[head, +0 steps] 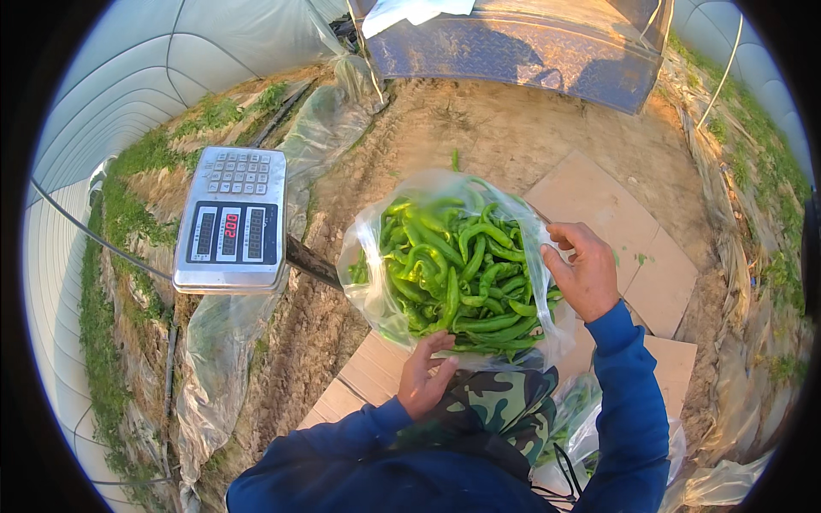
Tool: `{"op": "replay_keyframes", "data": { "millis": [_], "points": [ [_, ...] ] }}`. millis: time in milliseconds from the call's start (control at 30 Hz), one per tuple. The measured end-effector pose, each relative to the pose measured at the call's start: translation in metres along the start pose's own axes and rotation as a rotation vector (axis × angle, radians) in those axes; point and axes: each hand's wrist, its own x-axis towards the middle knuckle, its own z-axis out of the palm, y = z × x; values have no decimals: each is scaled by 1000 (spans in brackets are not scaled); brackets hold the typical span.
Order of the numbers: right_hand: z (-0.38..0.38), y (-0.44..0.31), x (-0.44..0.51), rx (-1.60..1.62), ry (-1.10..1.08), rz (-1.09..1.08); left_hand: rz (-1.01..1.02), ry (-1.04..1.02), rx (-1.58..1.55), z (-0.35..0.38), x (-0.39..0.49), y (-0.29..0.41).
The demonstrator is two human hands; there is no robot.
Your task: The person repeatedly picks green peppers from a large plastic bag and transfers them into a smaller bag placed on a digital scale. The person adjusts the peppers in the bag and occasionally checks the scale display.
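Note:
Long green peppers (468, 269) fill a clear plastic bag (362, 247), heaped up to its open mouth in front of me. My left hand (426, 378) is at the near side of the bag, thumb and fingers apart, fingertips beside the lowest peppers. Whether those fingers touch the plastic or a pepper is hard to tell. At the right rim of the bag is my right hand (584, 269), its fingers curled and a gap between thumb and forefinger. I see nothing held in it. The bag hides whatever it stands on.
Left of the bag, a digital scale head (231, 218) with keypad and lit display sits on a post (311, 261). Flattened cardboard (616, 237) covers some soil. A metal-plated platform (462, 51) stands ahead. Another plastic bag (577, 410) lies by my legs. Greenhouse film (141, 83) curves overhead.

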Motion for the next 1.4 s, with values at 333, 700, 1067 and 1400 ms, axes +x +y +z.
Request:
{"op": "replay_keyframes", "data": {
  "millis": [333,700,1067,1400],
  "points": [
    [77,55,72,-572,-257,-90,592,98,1200,-22,195,144],
    [105,91,103,-473,-134,125,23,-271,2179,-49,329,103],
    [95,102,110,-246,191,226,-95,124,1608,-81,374,111],
    [101,90,92,-101,169,-28,-33,-54,1570,-55,346,101]
  ]
}}
